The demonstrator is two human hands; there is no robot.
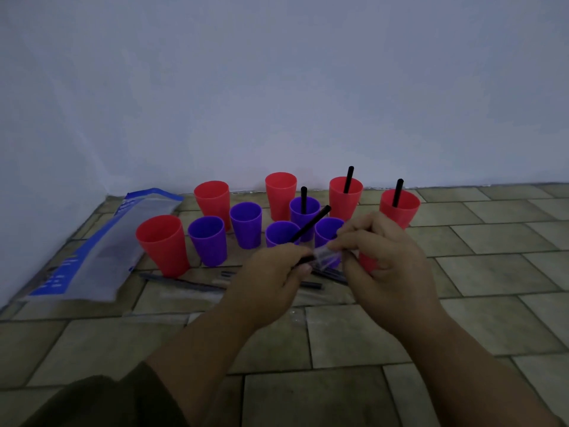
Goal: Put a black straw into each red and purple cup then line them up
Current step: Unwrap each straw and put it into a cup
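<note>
Above the cups, both hands' grips pinch one black straw (left hand, right hand).

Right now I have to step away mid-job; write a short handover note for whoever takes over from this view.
Left hand grips a black straw; right hand pinches its clear wrapper, pulling it off.
Done: straws stand in two red cups at the back right and one purple cup.
Left: three red cups and four purple cups show no straw. Another red cup is mostly hidden behind the right hand.
Spare straws lie on the floor before the cups. Cups are clustered, not lined up.
</note>
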